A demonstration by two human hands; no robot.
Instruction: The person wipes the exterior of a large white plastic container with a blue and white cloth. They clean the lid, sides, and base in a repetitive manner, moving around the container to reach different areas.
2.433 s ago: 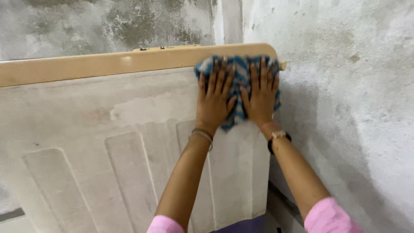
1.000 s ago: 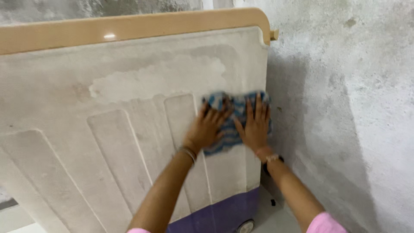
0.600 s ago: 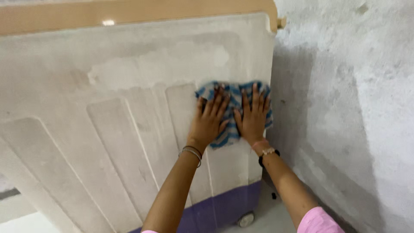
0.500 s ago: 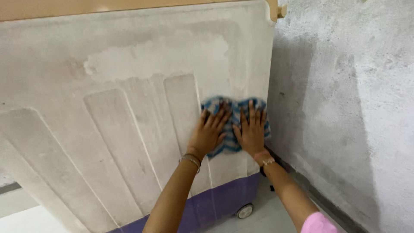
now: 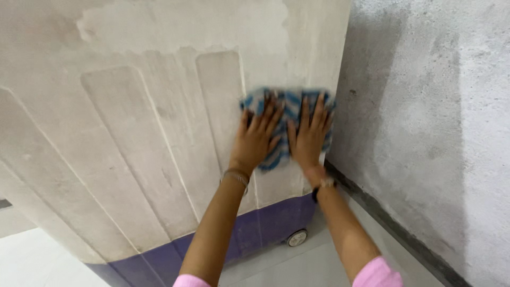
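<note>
Pressing blue striped cloth [image 5: 287, 125] flat on dusty white panel [image 5: 133, 133]: left hand [image 5: 256, 139], right hand [image 5: 309, 135], fingers splayed, grasping nothing; caster wheel [image 5: 296, 237] at 6 o'clock.

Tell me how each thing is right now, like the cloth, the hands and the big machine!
Cloth: spread flat against the panel, pinned under both hands.
Left hand: fingers spread, palm pressing on the cloth.
Right hand: fingers spread, pressing the cloth beside the left.
Machine panel: upright, pale, dusty and stained.
Purple base: at the bottom, near the floor.
Wheel: resting on the floor.
</note>
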